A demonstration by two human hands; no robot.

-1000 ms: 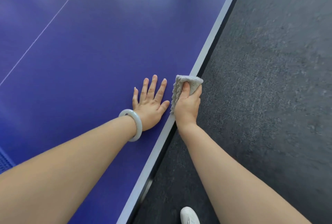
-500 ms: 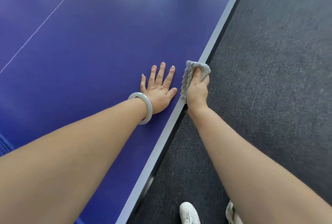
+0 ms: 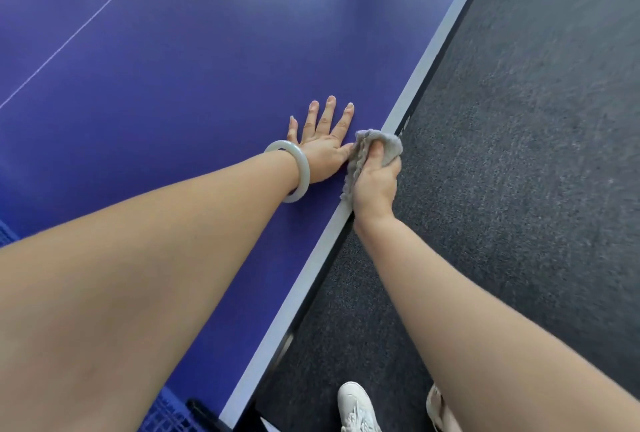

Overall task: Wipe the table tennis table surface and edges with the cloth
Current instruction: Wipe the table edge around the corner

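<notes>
Head view, one blue counter, left hand flat on it, fingers straight, one bangle, right hand gripping one cloth at counter edge, two shoes.

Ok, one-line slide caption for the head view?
Right hand grips the grey cloth on the table's white edge; left hand rests flat on the blue surface.

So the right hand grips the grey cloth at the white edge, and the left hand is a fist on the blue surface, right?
Not a fist: the head view shows the left hand flat, fingers spread, on the blue surface. The right hand does grip the grey cloth at the white edge.
</notes>
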